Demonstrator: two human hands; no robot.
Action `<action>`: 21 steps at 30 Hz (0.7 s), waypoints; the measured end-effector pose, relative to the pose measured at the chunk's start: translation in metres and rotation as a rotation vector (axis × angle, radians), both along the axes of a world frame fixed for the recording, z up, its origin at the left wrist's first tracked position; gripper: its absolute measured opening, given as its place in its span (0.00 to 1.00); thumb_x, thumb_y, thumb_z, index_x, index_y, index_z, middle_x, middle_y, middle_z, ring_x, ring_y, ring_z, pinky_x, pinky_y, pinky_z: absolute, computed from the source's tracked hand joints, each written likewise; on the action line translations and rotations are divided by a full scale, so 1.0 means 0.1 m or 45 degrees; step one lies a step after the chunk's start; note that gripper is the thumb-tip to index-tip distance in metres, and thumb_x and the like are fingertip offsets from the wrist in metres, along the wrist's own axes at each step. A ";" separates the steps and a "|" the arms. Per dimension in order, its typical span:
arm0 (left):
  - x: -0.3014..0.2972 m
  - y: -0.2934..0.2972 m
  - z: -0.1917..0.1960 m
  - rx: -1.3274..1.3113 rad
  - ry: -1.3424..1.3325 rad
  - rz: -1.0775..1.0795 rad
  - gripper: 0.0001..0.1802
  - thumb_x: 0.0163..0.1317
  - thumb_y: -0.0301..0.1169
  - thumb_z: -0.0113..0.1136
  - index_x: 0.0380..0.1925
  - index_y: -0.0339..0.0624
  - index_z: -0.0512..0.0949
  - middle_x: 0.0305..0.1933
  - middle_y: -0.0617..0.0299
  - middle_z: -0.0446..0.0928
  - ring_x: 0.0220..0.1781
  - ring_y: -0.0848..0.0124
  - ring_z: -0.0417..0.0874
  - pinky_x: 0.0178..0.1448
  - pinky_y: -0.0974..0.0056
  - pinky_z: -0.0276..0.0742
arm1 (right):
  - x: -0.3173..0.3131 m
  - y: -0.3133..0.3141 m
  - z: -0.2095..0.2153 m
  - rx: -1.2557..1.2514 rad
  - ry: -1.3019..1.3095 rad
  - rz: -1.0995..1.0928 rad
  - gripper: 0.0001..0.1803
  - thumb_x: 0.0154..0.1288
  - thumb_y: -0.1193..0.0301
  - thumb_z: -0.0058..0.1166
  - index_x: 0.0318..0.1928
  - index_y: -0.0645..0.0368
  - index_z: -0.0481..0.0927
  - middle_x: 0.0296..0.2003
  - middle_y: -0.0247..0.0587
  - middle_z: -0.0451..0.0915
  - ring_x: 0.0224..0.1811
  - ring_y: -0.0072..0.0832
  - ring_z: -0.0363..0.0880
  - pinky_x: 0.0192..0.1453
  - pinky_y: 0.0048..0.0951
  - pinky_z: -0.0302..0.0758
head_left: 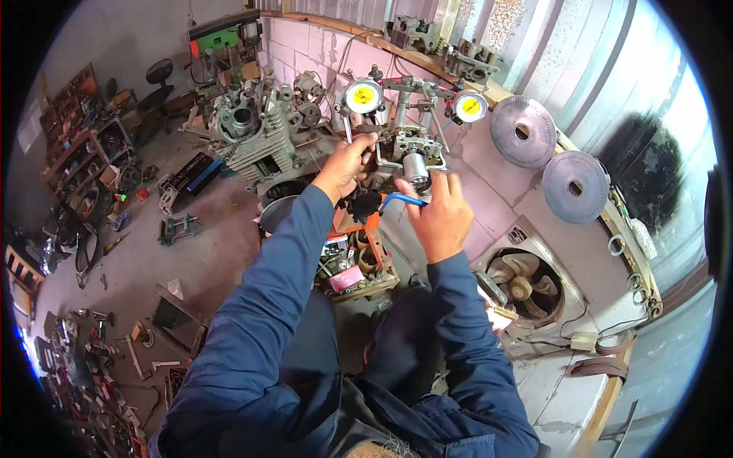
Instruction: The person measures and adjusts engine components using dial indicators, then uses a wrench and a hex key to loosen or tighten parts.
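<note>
My left hand (347, 168) is closed at the left side of a metal fixture, fingers curled, with what they grip hidden. A thin silver rod (348, 128) rises beside those fingers toward a round dial gauge with a yellow face (363, 97). My right hand (444, 217) is closed around the end of a blue curved handle (398, 198), just below a shiny metal cylinder (414, 168). That cylinder sits in a cast metal part (417, 142) on the fixture. A second yellow-faced dial gauge (470, 107) is mounted at the fixture's right.
Two graduated metal discs (576, 188) hang on the right wall above a fan (521, 286). A finned engine block (259, 141) stands to the left. Below my hands is a parts tray (370, 284). Tools and parts (99, 343) litter the floor at left.
</note>
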State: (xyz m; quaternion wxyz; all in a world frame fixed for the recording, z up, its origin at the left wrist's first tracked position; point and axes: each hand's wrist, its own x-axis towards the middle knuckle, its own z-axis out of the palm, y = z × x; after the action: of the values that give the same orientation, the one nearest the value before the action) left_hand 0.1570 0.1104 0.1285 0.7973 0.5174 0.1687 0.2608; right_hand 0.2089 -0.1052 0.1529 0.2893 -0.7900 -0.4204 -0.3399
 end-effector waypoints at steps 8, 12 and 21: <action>0.02 -0.05 0.02 -0.001 -0.065 -0.004 0.16 0.68 0.47 0.62 0.26 0.55 0.73 0.20 0.78 0.63 0.16 0.82 0.55 0.21 0.70 0.49 | 0.58 -0.02 0.45 -0.589 -1.305 0.827 0.26 0.63 0.55 0.56 0.57 0.57 0.81 0.54 0.40 0.78 0.56 0.37 0.75 0.60 0.41 0.72; 0.00 -0.04 0.02 0.034 -0.055 -0.059 0.16 0.68 0.48 0.61 0.25 0.56 0.73 0.19 0.79 0.61 0.16 0.83 0.55 0.22 0.70 0.47 | 0.39 -0.39 0.68 -0.791 -1.174 1.005 0.28 0.61 0.46 0.54 0.53 0.53 0.79 0.41 0.33 0.77 0.47 0.28 0.75 0.50 0.37 0.70; 0.00 -0.04 0.00 0.025 -0.028 -0.034 0.14 0.68 0.48 0.61 0.27 0.59 0.75 0.21 0.80 0.62 0.19 0.84 0.58 0.24 0.70 0.51 | 0.46 -0.19 0.78 -0.720 -1.342 1.327 0.09 0.59 0.66 0.58 0.38 0.53 0.74 0.57 0.49 0.82 0.56 0.38 0.82 0.64 0.37 0.78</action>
State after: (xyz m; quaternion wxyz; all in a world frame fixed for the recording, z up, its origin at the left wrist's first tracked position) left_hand 0.1566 0.1060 0.1288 0.7975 0.5246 0.1503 0.2574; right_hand 0.2547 -0.1245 0.2313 -0.0376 -0.2698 -0.8880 -0.3704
